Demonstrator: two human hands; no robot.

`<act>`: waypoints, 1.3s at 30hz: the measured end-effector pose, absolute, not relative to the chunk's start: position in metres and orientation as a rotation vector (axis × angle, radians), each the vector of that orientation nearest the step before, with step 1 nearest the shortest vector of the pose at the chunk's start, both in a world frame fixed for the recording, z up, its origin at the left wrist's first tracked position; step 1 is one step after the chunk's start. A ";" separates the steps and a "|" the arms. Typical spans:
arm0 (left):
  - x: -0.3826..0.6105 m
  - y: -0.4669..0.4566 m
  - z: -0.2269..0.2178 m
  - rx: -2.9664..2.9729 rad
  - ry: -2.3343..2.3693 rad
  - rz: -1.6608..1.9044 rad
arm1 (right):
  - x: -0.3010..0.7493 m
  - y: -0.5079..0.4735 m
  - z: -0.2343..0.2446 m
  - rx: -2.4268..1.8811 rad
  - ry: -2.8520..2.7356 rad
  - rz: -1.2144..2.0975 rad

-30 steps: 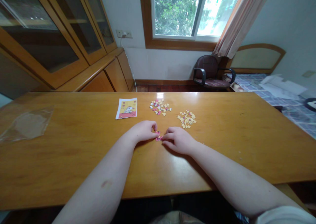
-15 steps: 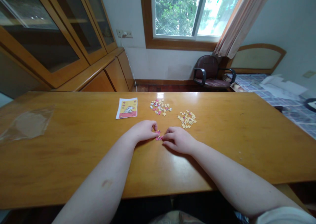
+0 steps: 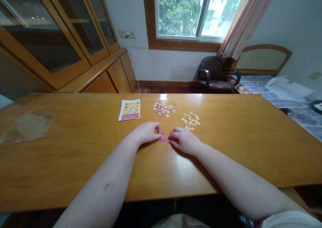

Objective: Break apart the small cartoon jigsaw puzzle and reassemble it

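Several pink jigsaw pieces [image 3: 164, 140] lie joined in a small patch on the wooden table [image 3: 141, 184], between my two hands. My left hand [image 3: 148, 132] rests at the patch's left side, thumb and forefinger closed on its edge. At the right end, my right hand [image 3: 184, 140] has its fingers curled together on a pink jigsaw piece, which the fingers partly hide. Beyond my right hand is a pile of yellow jigsaw pieces [image 3: 191, 121]. Farther back lies a mixed pile of pink, white and yellow pieces [image 3: 163, 109].
A picture card [image 3: 129, 110] with a white animal on yellow and pink lies behind my left hand. A clear plastic bag [image 3: 31, 124] is at the table's left. Past the table stand a cabinet [image 3: 100, 67], an office chair [image 3: 213, 73] and a bed [image 3: 266, 83].
My right hand has shifted slightly right and its fingers have curled in more. More of the pink patch shows between the hands. My left hand has stayed nearly still.
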State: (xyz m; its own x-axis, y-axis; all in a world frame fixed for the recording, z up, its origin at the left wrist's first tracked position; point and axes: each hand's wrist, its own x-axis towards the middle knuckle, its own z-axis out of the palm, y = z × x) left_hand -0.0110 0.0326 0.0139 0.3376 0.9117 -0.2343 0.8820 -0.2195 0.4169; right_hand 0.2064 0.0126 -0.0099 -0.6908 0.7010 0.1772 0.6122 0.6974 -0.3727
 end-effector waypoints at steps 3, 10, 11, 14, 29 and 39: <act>-0.010 0.032 0.014 2.125 1.573 0.079 | 0.206 0.012 -0.010 -1.011 -2.605 0.424; -0.009 0.031 0.017 2.121 1.568 0.073 | 0.207 0.011 -0.008 -1.008 -2.565 0.444; -0.009 0.031 0.018 2.121 1.569 0.070 | 0.207 0.010 -0.008 -0.992 -2.567 0.446; -0.009 0.030 0.019 2.120 1.569 0.064 | 0.208 0.009 -0.008 -0.931 -2.585 0.463; -0.008 0.028 0.021 2.134 1.548 0.084 | 0.208 0.008 -0.007 -0.848 -2.596 0.452; 0.002 0.023 0.022 2.137 1.493 0.067 | 0.210 0.011 -0.005 -0.913 -2.597 0.390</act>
